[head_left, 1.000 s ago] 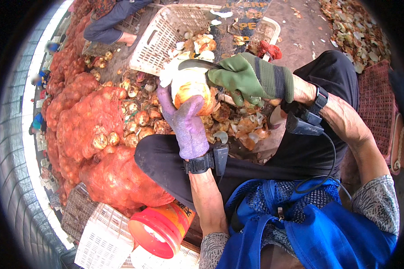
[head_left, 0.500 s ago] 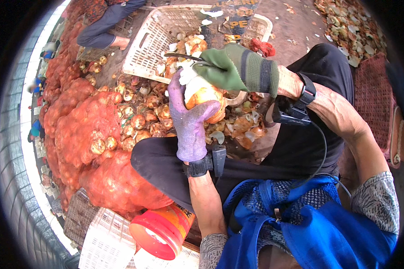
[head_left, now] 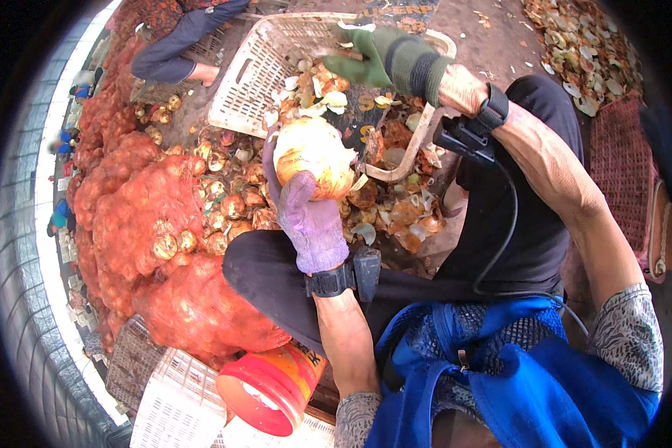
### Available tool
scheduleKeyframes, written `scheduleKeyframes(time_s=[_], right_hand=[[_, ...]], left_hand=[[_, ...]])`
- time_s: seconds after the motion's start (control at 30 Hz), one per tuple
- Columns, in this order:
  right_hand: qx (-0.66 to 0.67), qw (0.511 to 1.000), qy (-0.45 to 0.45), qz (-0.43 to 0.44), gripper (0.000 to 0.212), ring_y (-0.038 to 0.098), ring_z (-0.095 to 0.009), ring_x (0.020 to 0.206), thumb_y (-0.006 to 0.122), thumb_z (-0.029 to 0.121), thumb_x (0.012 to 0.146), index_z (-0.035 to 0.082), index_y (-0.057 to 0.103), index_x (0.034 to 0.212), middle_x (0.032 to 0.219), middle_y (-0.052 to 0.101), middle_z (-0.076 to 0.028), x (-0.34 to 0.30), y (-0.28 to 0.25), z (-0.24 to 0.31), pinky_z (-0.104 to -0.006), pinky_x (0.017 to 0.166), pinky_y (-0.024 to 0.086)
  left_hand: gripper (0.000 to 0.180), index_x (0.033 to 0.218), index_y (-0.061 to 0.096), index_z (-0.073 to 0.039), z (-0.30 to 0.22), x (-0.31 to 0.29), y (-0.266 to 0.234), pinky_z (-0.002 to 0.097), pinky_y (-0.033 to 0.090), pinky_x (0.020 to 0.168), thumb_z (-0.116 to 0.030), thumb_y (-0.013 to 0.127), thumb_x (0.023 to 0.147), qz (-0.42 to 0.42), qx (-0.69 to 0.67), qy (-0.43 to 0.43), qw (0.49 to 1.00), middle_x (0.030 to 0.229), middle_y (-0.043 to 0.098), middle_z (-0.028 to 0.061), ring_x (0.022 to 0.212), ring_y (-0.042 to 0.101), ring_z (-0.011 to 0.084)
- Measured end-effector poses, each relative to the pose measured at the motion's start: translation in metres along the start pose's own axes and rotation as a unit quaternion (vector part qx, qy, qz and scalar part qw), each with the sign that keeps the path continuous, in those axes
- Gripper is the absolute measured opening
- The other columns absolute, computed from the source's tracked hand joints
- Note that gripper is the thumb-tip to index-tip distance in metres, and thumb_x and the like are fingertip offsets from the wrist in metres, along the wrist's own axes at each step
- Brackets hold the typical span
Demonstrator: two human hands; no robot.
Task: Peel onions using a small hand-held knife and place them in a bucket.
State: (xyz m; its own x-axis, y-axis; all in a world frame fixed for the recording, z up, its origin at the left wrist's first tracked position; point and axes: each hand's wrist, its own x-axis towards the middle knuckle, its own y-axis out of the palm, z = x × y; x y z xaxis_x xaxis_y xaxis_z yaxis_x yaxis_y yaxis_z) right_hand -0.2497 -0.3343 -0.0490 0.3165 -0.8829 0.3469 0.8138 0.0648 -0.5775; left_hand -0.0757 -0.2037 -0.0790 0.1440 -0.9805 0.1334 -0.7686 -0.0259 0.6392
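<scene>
My left hand [head_left: 313, 224], in a purple knit glove, grips a large partly peeled onion [head_left: 313, 153]. Its top is pale and bare, and golden skin still clings lower down. My right hand [head_left: 381, 63], in a green glove with dark stripes, hangs over the far part of a cream plastic crate [head_left: 231, 93], apart from the onion. Motion blurs it slightly; its thumb points left, its other fingers are partly hidden, and no knife shows. Inside the crate lie onion peelings [head_left: 328, 82] and a dark printed sack [head_left: 366, 112].
Red mesh sacks of onions [head_left: 149, 194] line the left side. Loose onions [head_left: 231, 205] and skins lie before my knees. An orange-red bucket [head_left: 265, 392] lies tipped at lower left. Another person's leg [head_left: 164, 63] is at far left. A peel heap [head_left: 590, 48] and pink crate [head_left: 612, 179] are right.
My right hand has lifted away from the onion, up over the crate; the knife seen in it before no longer shows. My left hand has turned the onion, baring more of it to view.
</scene>
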Motion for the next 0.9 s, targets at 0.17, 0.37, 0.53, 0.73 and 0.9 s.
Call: scheduleKeyframes(time_s=[0.17,0.37,0.53,0.73,0.9], right_hand=[[0.275,0.892,0.287,0.214,0.049,0.059,-0.015,0.045,0.05,0.05,0.091,0.003,0.065,0.094,0.055,0.059,-0.007,-0.036,0.002,0.057,-0.0263,0.032,0.043],[0.574,0.758,0.257,0.173,0.044,0.043,-0.01,0.028,0.046,0.039,0.096,-0.001,0.062,0.104,0.05,0.055,-0.004,-0.057,0.018,0.056,-0.0218,0.024,0.032],[0.518,0.79,0.266,0.192,0.044,0.042,-0.009,0.027,0.046,0.041,0.096,-0.001,0.059,0.095,0.051,0.054,-0.005,-0.055,0.026,0.059,-0.0214,0.023,0.029],[0.374,0.891,0.156,0.203,0.039,0.048,-0.005,0.04,0.048,0.039,0.097,0.003,0.061,0.103,0.063,0.059,0.001,-0.052,0.027,0.058,-0.0211,0.036,0.037],[0.04,0.993,-0.043,0.107,0.027,0.066,-0.033,0.076,0.053,0.031,0.091,0.008,0.061,0.103,0.079,0.065,-0.015,-0.056,0.036,0.018,-0.0429,0.067,0.052]], left_hand=[[0.089,0.137,0.034,-0.004,-0.008,-0.004,0.02,0.0417,0.047,0.096,-0.013,0.077,0.059,-0.096,0.134,0.075,0.983,0.125,0.048,0.015,0.114,0.051,0.0282],[0.11,0.141,0.023,-0.004,-0.022,-0.001,0.021,0.0373,0.041,0.1,-0.022,0.088,0.054,0.015,0.495,0.181,0.85,0.13,0.04,0.0156,0.118,0.044,0.0274],[0.103,0.14,0.021,-0.001,-0.017,-0.005,0.028,0.0355,0.039,0.101,-0.011,0.085,0.06,-0.08,0.397,0.066,0.912,0.133,0.032,0.0165,0.12,0.04,0.0261],[0.098,0.137,0.024,0.0,-0.013,-0.004,0.03,0.0356,0.042,0.098,-0.008,0.084,0.06,-0.124,0.332,0.045,0.934,0.127,0.037,0.0147,0.117,0.042,0.0238],[0.098,0.133,0.029,0.0,0.01,0.008,-0.011,0.0447,0.038,0.098,-0.019,0.084,0.055,-0.124,0.57,0.079,0.808,0.124,0.042,0.0196,0.117,0.043,0.0348]])
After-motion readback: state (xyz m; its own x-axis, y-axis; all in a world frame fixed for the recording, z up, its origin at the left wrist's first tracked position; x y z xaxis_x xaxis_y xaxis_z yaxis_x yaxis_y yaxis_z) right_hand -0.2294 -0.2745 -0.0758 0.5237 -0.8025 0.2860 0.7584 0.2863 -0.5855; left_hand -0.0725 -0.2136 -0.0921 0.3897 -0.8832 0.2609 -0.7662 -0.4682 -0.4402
